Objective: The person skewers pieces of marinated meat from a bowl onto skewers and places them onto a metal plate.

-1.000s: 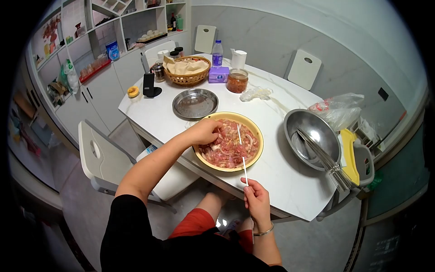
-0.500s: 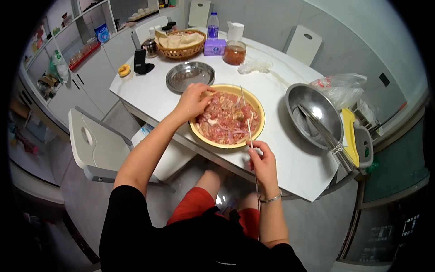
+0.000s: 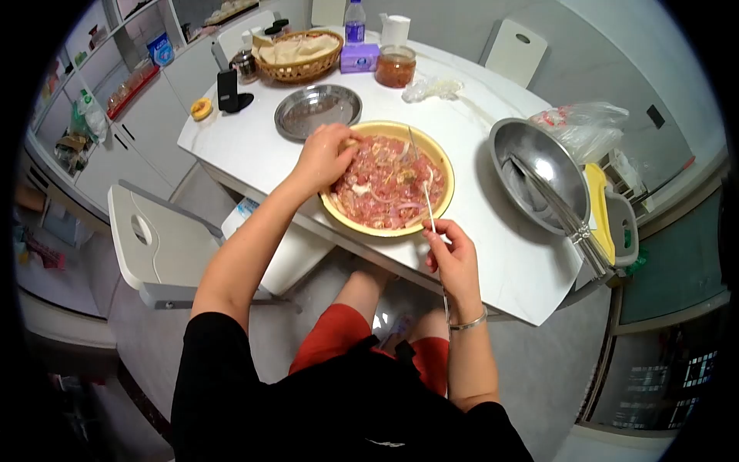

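A yellow-rimmed basin (image 3: 449,165) full of raw cut meat (image 3: 385,185) with onion slices stands at the table's near edge. My left hand (image 3: 323,158) is at its upper left side, fingers curled down against the meat; what the fingertips pinch is hidden. In my right hand (image 3: 454,258), just off the basin's lower right rim, thumb and fingers are closed round a thin skewer (image 3: 429,206). Its upper end reaches over the meat, and its lower end runs down along my wrist. Another thin rod (image 3: 413,140) leans at the basin's far right side.
Right of the basin, a steel bowl (image 3: 504,165) carries a bundle of metal skewers (image 3: 566,219), beside a yellow board (image 3: 596,208) and plastic bags (image 3: 589,138). Behind lie a round metal tray (image 3: 317,112), a basket (image 3: 296,69), a jar (image 3: 396,68) and a phone on a stand (image 3: 228,91).
My view has tilted slightly, so the table sits higher in the picture. Both hands keep nearly the same places at the basin, the right one still holding the skewer.
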{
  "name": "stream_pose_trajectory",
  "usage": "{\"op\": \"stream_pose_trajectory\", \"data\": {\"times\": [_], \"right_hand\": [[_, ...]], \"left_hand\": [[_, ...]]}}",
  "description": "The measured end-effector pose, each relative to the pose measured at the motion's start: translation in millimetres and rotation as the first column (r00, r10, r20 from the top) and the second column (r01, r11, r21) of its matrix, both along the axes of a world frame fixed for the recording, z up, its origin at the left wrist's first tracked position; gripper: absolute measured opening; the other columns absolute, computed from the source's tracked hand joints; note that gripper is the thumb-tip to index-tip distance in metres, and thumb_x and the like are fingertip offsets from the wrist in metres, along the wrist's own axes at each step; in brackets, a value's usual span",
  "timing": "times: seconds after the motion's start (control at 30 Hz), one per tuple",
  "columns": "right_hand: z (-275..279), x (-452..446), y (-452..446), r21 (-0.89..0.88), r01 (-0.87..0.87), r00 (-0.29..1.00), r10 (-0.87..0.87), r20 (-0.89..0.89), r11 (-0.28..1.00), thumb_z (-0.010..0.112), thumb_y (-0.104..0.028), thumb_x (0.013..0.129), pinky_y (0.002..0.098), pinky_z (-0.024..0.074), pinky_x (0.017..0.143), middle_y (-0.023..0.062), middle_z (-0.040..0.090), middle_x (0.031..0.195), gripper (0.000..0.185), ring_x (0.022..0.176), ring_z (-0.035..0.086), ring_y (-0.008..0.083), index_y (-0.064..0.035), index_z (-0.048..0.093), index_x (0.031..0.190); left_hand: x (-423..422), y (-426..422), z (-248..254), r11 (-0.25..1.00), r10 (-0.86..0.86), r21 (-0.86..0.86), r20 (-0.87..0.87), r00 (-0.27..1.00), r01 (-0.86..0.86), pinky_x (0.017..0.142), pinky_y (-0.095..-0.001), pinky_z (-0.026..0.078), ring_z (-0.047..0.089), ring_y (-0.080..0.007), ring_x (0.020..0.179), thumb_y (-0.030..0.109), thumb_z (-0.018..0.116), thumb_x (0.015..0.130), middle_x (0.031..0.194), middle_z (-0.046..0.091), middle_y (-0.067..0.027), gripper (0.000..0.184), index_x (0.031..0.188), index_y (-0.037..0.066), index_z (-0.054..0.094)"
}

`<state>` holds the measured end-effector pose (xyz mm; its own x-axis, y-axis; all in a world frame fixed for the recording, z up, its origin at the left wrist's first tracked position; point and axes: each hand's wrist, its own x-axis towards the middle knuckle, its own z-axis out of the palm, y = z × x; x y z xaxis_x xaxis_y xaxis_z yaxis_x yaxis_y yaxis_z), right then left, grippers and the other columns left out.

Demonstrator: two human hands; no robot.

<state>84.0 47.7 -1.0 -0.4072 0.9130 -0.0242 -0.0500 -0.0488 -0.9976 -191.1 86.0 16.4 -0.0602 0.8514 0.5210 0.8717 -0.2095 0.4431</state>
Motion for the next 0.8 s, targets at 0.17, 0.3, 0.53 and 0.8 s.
{"op": "stream_pose_trajectory", "data": {"times": [0.17,0.3,0.53,0.8], "right_hand": [[0,0,-1,-0.016,0.017,1.0,-0.018,-0.016,1.0,0.051,-0.009,0.086,0.0174,0.0338,0.04,-0.0012,0.051,0.076,0.016,0.047,0.044,0.003,-0.0004,0.055,0.1],[0,4,-4,-0.018,0.013,1.0,-0.013,-0.028,1.0,0.049,-0.008,0.086,0.017,0.033,0.04,-0.0022,0.047,0.072,0.018,0.047,0.042,0.0033,-0.0007,0.055,0.102],[9,6,-8,-0.039,-0.017,0.999,0.015,-0.046,0.999,0.05,-0.007,0.086,0.0164,0.0314,0.04,-0.0038,0.046,0.07,0.018,0.046,0.042,0.0018,-0.0009,0.055,0.102],[7,12,-8,-0.035,-0.055,0.996,0.053,-0.065,0.998,0.051,-0.007,0.086,0.016,0.0308,0.041,-0.0045,0.046,0.068,0.019,0.047,0.041,0.0014,-0.0012,0.055,0.103]], "left_hand": [[0,-3,15,0.999,-0.002,-0.042,-0.026,1.0,0.001,0.074,-0.0353,0.044,0.056,-0.0281,0.081,0.012,0.061,0.073,0.084,0.059,-0.0116,0.014,0.082,0.003,0.064],[-1,1,21,0.961,-0.132,-0.239,0.036,0.991,0.137,0.057,-0.0332,0.046,0.06,-0.0253,0.059,0.013,0.062,0.071,0.07,0.061,-0.0139,0.015,0.077,0.0,0.065],[25,-5,41,0.854,-0.13,-0.519,-0.272,0.953,-0.032,0.062,-0.0377,0.047,0.06,-0.0285,0.069,0.027,0.068,0.063,0.071,0.061,-0.0143,0.025,0.071,0.004,0.062],[12,14,12,0.894,-0.045,-0.449,-0.048,0.998,0.019,0.057,-0.0348,0.047,0.058,-0.0234,0.06,0.02,0.059,0.07,0.067,0.06,-0.0127,0.019,0.077,0.003,0.062]]}}
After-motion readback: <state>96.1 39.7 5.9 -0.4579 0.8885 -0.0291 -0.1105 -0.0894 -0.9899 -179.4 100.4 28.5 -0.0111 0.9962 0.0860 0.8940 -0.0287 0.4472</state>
